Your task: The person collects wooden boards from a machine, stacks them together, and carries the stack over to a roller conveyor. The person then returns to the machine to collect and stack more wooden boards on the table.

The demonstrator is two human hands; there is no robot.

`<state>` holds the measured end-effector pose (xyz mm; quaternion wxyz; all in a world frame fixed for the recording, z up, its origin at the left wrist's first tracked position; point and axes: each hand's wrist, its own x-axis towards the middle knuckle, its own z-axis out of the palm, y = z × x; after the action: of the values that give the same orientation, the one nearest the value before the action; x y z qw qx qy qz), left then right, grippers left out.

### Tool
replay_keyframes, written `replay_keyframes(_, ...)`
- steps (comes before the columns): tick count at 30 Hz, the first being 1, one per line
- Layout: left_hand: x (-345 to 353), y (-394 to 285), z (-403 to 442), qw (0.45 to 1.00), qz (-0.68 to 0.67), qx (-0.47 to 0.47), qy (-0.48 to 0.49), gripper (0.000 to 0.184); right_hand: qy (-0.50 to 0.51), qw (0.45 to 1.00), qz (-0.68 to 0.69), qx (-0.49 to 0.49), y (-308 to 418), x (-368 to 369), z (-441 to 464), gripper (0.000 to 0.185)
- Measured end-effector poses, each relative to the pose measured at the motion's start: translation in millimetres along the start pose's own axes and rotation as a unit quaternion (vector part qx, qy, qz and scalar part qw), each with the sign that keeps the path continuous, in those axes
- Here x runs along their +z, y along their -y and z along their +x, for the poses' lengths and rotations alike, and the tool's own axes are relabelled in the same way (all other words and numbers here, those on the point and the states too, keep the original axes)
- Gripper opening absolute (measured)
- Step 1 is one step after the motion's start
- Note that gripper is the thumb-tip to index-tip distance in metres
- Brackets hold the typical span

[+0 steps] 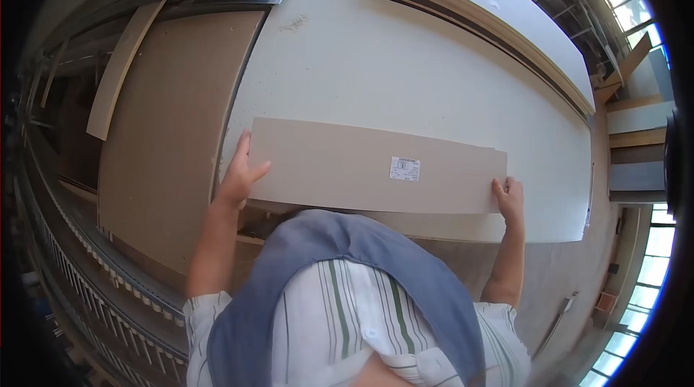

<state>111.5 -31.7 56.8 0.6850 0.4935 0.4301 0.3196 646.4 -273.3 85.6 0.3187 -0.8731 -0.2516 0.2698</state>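
A long beige board [325,166] lies across the near part of a larger white panel [376,61], close to my body. On its face is a white printed label [405,168], right of the middle. My left hand [242,173] grips the board's left end, thumb over the top face and fingers along the short edge. At the opposite end, my right hand [509,197] holds the lower right corner with bent fingers. The undersides of both hands' grips are hidden.
Left of the white panel is a brown board surface [173,112], with a narrow light strip [123,72] along it. Stacked white panels [499,11] stand beyond the far edge. Sawdust [293,23] lies near the far left corner. A roller conveyor [123,282] runs at lower left.
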Motion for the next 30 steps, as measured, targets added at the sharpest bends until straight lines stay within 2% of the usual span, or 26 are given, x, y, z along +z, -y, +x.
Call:
replay_keyframes(3, 4.1, -9.6, -2.4, 0.999, 0.025, -0.026, -0.008, 0.084, -0.012, 0.999, -0.034, -0.009, -0.7, 17.8, 10.1, 0.050)
replay_keyframes(6, 6.2, -10.7, -10.1, 1.000, -0.001, -0.005, 0.023, 0.091, 0.005, 0.999, -0.046, 0.023, 8.4, 7.3, 14.9, 0.049)
replay_keyframes(8, 3.0, -3.7, -6.9, 0.999, -0.016, 0.015, 0.041, 0.093, -0.017, 0.999, -0.036, 0.003, 4.0, 12.0, 23.9, 0.050)
replay_keyframes(10, 4.7, 2.8, -5.5, 0.998, -0.031, 0.015, 0.047, 0.095, 0.009, 0.999, -0.046, -0.001, -2.1, 5.1, 35.6, 0.051)
replay_keyframes(13, 12.1, -5.1, -2.2, 0.997, -0.048, -0.022, 0.052, 0.095, 0.013, 1.000, -0.013, 0.018, -13.7, -1.6, 56.9, 0.056)
replay_keyframes(15, 7.1, 2.9, 2.4, 1.000, -0.009, -0.002, 0.030, 0.093, -0.060, 0.997, -0.013, -0.041, 61.6, 21.6, -5.1, 0.060)
replay_keyframes(16, -2.7, -1.8, 3.1, 1.000, -0.013, 0.005, 0.020, 0.093, -0.055, 0.997, -0.014, -0.053, 47.9, 16.1, 14.8, 0.060)
replay_keyframes(17, -16.3, -10.7, 5.2, 0.996, 0.080, 0.024, -0.025, 0.090, -0.060, 0.995, -0.081, -0.020, 24.1, 2.4, 37.7, 0.063)
replay_keyframes(18, -34.0, -18.5, 7.3, 0.982, 0.173, 0.043, -0.068, 0.087, -0.069, 0.987, -0.146, 0.014, -1.6, -5.2, 60.2, 0.065)
replay_keyframes(19, -55.1, -28.7, 11.5, 0.943, 0.270, 0.102, -0.164, 0.082, -0.070, 0.987, -0.147, 0.006, -1.4, -2.2, 67.5, 0.065)
replay_keyframes(20, -86.6, -32.1, 28.7, 0.872, 0.392, 0.163, -0.243, 0.082, -0.106, 0.978, -0.172, -0.046, 3.8, -0.7, 79.6, 0.065)
replay_keyframes(21, -116.9, -43.7, 32.1, 0.833, 0.449, 0.139, -0.293, 0.083, -0.141, 0.966, -0.194, -0.098, 6.8, 1.2, 82.8, 0.065)
replay_keyframes(22, -156.2, -37.7, 41.6, 0.757, 0.539, 0.135, -0.344, 0.089, -0.175, 0.949, -0.215, -0.147, 10.1, 3.3, 84.2, 0.066)
replay_keyframes(23, -188.5, -54.0, 45.0, 0.773, 0.544, 0.040, -0.324, 0.098, -0.209, 0.929, -0.234, -0.194, 18.9, 8.2, 78.7, 0.066)
replay_keyframes(25, -219.0, -68.5, 51.6, 0.705, 0.608, -0.134, -0.339, 0.115, -0.174, 0.944, -0.211, -0.184, 64.4, 22.0, 66.1, 0.063)
replay_keyframes(26, -233.5, -66.2, 52.8, 0.706, 0.608, -0.130, -0.338, 0.115, -0.178, 0.944, -0.210, -0.184, 85.3, 36.2, 62.4, 0.063)
replay_keyframes(28, -258.7, -57.6, 57.8, 0.697, 0.616, -0.188, -0.315, 0.119, -0.111, 0.954, -0.158, -0.228, 124.8, 64.9, 56.0, 0.059)
replay_keyframes(30, -269.8, -57.2, 61.7, 0.700, 0.615, -0.178, -0.316, 0.118, -0.051, 0.955, -0.118, -0.269, 160.2, 99.0, 51.1, 0.055)
